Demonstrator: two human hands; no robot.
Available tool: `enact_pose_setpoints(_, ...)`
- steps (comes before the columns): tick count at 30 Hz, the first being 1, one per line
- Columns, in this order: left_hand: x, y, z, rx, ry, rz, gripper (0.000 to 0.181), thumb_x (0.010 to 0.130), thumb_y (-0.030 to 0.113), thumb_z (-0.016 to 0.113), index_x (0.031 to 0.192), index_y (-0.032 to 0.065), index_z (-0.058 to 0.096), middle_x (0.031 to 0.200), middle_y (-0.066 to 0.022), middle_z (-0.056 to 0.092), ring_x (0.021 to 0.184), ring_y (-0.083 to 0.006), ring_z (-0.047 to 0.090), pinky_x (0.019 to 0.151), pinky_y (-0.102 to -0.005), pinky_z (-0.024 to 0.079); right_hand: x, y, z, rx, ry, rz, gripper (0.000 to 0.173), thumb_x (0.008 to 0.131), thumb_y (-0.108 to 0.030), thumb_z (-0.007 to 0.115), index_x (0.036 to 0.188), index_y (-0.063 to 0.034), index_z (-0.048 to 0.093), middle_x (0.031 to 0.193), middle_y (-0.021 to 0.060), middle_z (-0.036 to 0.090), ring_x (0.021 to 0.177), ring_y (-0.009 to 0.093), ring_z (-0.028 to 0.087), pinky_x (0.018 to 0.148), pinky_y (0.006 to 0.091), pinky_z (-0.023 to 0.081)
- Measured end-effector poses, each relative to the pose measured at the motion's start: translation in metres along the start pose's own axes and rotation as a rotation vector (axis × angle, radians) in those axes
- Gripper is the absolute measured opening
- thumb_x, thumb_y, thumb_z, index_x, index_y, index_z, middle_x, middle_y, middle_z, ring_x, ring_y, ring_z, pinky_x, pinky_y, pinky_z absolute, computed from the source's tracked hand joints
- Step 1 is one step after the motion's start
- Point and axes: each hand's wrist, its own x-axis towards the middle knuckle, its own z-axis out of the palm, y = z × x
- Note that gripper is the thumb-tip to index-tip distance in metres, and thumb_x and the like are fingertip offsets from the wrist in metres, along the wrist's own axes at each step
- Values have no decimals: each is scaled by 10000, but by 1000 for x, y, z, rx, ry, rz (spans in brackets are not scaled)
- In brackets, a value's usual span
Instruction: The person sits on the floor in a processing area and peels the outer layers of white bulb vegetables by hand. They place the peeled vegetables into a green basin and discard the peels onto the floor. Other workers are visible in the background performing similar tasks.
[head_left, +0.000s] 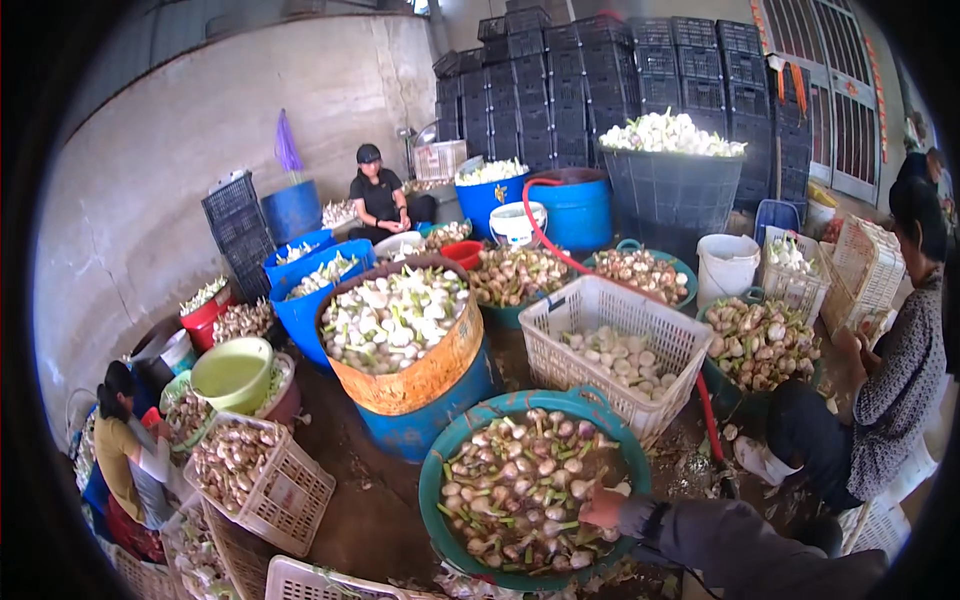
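Observation:
A grey-sleeved arm comes in from the lower right, and my right hand is low over the near side of a green plastic tub. Garlic bulbs with short green stems float in brownish water there. Several bulbs lie right against my fingers; whether they grip one cannot be told. My left hand is out of view. Just beyond the tub stands a white slatted plastic crate with peeled white bulbs in its bottom.
A blue barrel with an orange rim holds trimmed garlic. A red hose runs behind the crate. One person sits close at right, another at left, a third at the back. Black crates are stacked behind.

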Motion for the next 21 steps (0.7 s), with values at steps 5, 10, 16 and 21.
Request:
enact_pose_setpoints(5,12,-2,-1,-349,366,-3,383,852,349,644,1102,58,647,940,-196,657,820,-350,617,748,-492,514,-61,-4,27,697,-413,201,312,925,-348,456,1034,-96,605,779,35,585,536,98,543,375,227,422)
enact_pose_setpoints(10,20,16,-10,-519,681,332,363,832,91,671,1147,-37,546,961,-124,618,859,-196,578,691,-332,512,-150,-17,37,880,-745,68,259,939,-282,433,1033,-83,568,759,38,508,611,145,555,487,282,463)
enact_pose_setpoints(16,32,-53,7,-777,373,310,205,904,98,561,1078,-10,559,970,-157,618,829,-246,623,646,-355,524,-259,-86,-1,678,-513,-124,540,926,-412,519,1342,-97,382,1162,151,531,878,260,611,787,444,564)
enact_pose_setpoints(21,44,-79,13,-662,460,296,159,903,146,560,993,17,584,907,-112,625,839,-227,613,647,-386,516,-253,-63,28,84,-269,-609,656,896,-329,601,1417,-136,253,1379,157,312,1221,374,386,1033,552,392)
